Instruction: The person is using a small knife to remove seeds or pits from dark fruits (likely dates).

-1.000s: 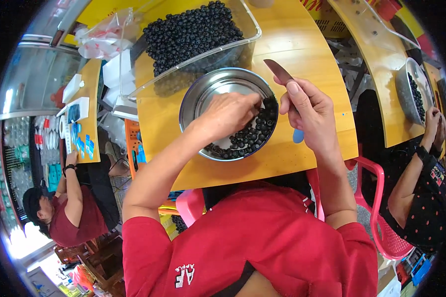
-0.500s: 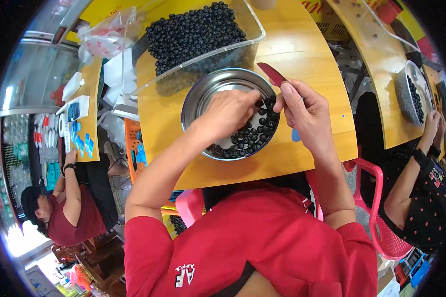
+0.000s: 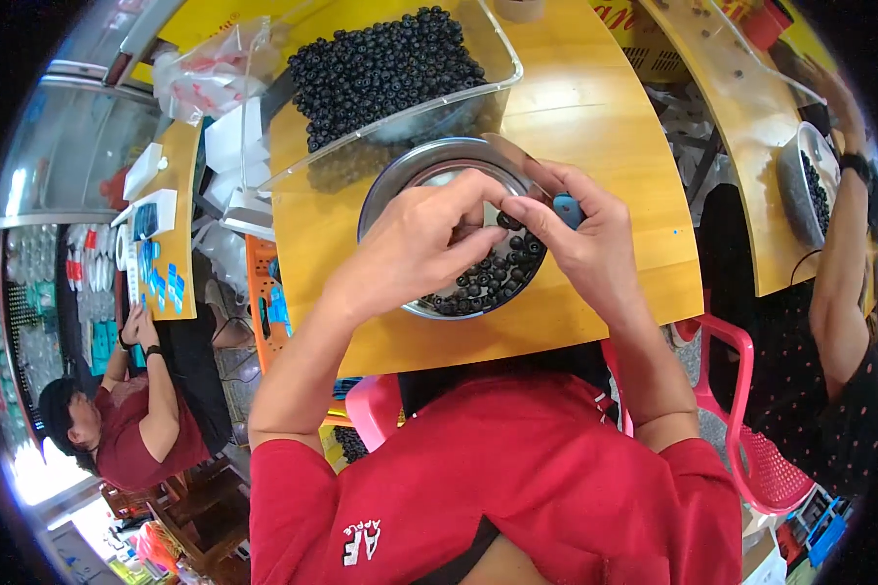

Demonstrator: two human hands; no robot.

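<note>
Now the two hands have come together over the round metal bowl (image 3: 429,175) — a second ago the right hand (image 3: 585,239) stood off to the side with the blade of its small knife (image 3: 505,156) raised clear, and the left hand (image 3: 415,244) was down among the dark round fruits (image 3: 488,278). The left fingertips (image 3: 493,190) are pressed together with the right thumb and forefinger at one spot above the bowl's far side, pinching something small between them; it is hidden by the fingers, so I cannot tell what it is, though one of the fruits is the likely guess. The right hand is closed around the knife's blue handle (image 3: 566,210), and the blade now points up and left, close by the meeting fingertips. Judging from that, the work has passed from picking to handling a single piece with the blade.

The bowl sits on the yellow-orange table (image 3: 595,107), its remaining fruits heaped toward the near right — beyond it a clear plastic tray (image 3: 341,171) holds a much larger pile.
</note>
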